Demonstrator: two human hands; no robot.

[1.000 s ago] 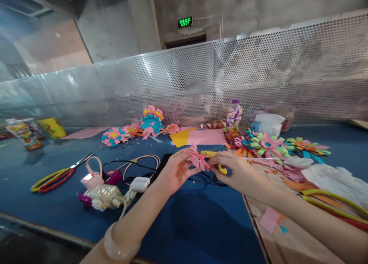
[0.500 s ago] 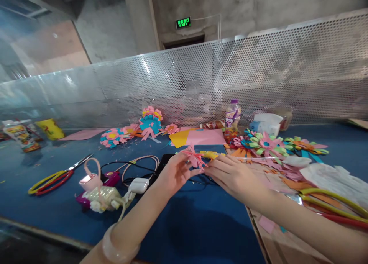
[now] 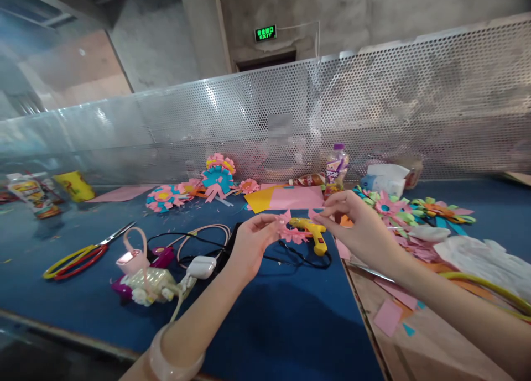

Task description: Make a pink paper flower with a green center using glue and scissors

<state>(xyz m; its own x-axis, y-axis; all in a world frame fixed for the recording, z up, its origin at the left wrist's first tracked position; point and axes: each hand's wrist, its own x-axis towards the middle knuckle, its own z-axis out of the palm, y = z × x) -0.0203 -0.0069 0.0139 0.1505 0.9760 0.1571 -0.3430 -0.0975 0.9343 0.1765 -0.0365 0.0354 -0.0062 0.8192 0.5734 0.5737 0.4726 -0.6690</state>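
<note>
Above the blue table, a pink fringed paper strip hangs in a curve between my two hands. My left hand pinches its left end. With thumb and fingertips together, my right hand holds the other end. Just behind the strip lies a yellow glue gun, its dark cord curling over the table; the strip covers part of it from this view.
Red-and-yellow scissors lie at left, beside a charger with cables and a white earphone case. Finished paper flowers stand at the back, more at right. A purple-capped bottle stands behind. Paper scraps lie front right.
My right hand has moved right and up, away from my left. The bunched pink paper is now spread out as a strip between them, and the glue gun shows more.
</note>
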